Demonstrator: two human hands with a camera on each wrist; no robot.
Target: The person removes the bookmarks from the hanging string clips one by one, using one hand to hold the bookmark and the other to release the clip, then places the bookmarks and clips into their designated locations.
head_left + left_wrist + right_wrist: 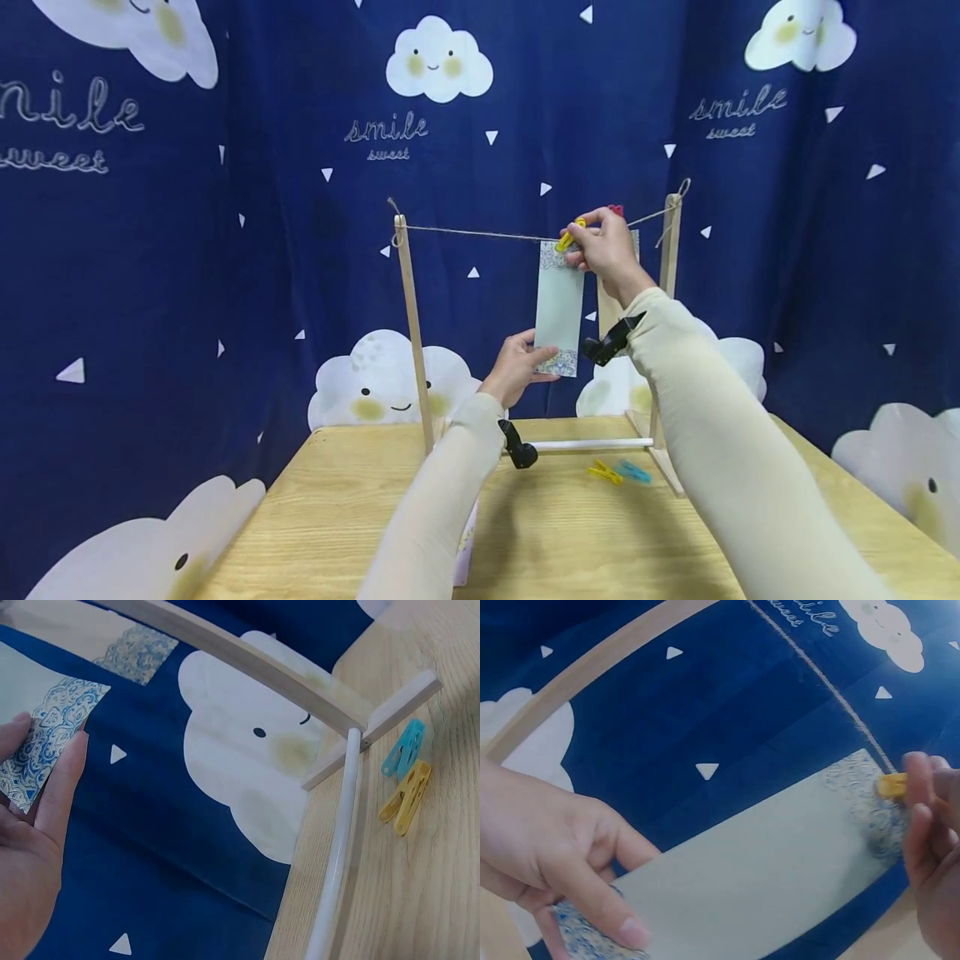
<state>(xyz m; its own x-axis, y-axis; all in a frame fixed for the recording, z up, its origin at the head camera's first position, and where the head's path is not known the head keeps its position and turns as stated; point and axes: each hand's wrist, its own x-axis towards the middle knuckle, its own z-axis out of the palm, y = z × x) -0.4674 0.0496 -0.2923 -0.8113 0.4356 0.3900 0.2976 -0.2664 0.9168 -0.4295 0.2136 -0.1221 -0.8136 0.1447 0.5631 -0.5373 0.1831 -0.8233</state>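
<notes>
A pale green card (pixel 560 304) with blue patterned bands at both ends hangs upright at the string (pixel 480 232). My left hand (pixel 517 367) holds its lower end, the thumb in front and fingers behind, as the left wrist view shows at the patterned band (pixel 56 727). At the card's top edge, my right hand (pixel 611 254) pinches a yellow clothespin (pixel 566 239); in the right wrist view this clothespin (pixel 891 786) sits where string and card meet. Partly hidden behind my right hand hangs a second, beige card (pixel 609 312), with a red clothespin (pixel 616 210) above it.
Two wooden posts hold the string, the left one (pixel 412 325) and the right one (pixel 670 250). A white rod (pixel 588 445) joins them low down. A yellow clothespin (pixel 604 472) and a blue clothespin (pixel 633 472) lie on the table (pixel 360 517). A pinkish item (pixel 464 554) shows beside my left forearm.
</notes>
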